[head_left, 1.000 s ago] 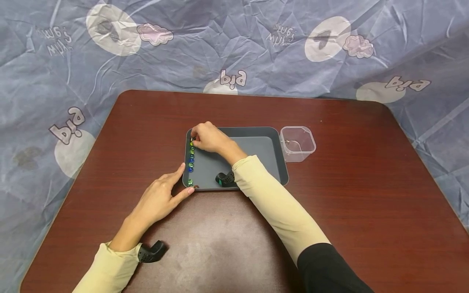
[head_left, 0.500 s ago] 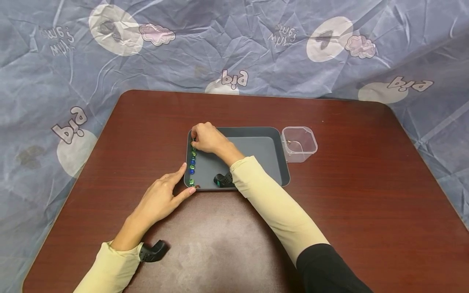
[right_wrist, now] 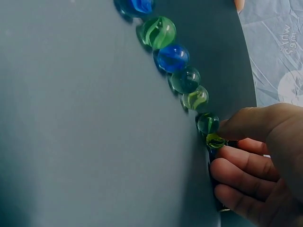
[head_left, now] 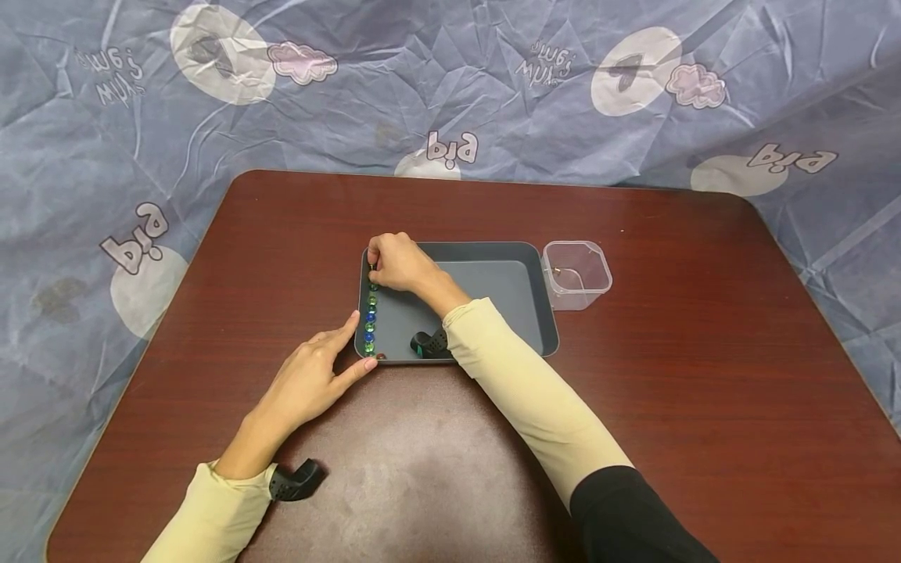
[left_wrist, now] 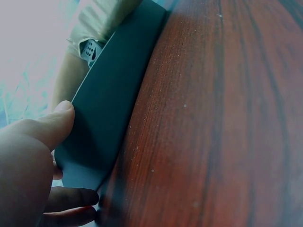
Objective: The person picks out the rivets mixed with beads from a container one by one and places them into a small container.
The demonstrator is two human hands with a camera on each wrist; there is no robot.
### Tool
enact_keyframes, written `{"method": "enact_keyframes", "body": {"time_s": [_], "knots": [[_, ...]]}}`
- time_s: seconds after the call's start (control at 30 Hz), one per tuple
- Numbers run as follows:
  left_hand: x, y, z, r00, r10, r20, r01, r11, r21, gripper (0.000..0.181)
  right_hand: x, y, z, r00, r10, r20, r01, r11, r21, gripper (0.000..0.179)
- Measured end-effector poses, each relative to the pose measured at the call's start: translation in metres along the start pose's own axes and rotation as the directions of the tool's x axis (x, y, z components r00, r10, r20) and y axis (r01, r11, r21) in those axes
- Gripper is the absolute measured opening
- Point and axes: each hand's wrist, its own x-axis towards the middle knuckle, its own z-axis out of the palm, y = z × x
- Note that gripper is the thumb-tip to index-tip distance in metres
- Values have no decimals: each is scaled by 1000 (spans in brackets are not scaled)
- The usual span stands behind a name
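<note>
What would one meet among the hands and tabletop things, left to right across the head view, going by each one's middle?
Left hand → row of marbles → right hand → gray tray → clear plastic container.

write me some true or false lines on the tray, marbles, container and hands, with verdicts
1. A row of marbles runs along the left side of the tray. True.
2. All the marbles are blue. False: green ones show too.
3. The clear container stands outside the tray. True.
4. The left hand touches the tray. True.
5. Both hands are in the container. False: the right hand is at the row's far end, the left at the tray's near left corner.
</note>
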Motion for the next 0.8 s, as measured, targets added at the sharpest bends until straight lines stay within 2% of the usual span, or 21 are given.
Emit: {"method": "enact_keyframes", "body": {"time_s": [0.33,0.57,0.8], "knots": [[0,-1,0,1000,4,0,-4,1000,1,76,-3,-1,-3,1000,-24,-4,24,999,-29,9],[0,0,1,1000,12,-2,-12,1000,-3,75,-7,-1,-10,997,-63,-38,61,997,-56,9],[0,0,0,1000,-2,12,2,1000,-1,75,-12,-2,-18,997,-76,-23,74,996,-56,11]]}}
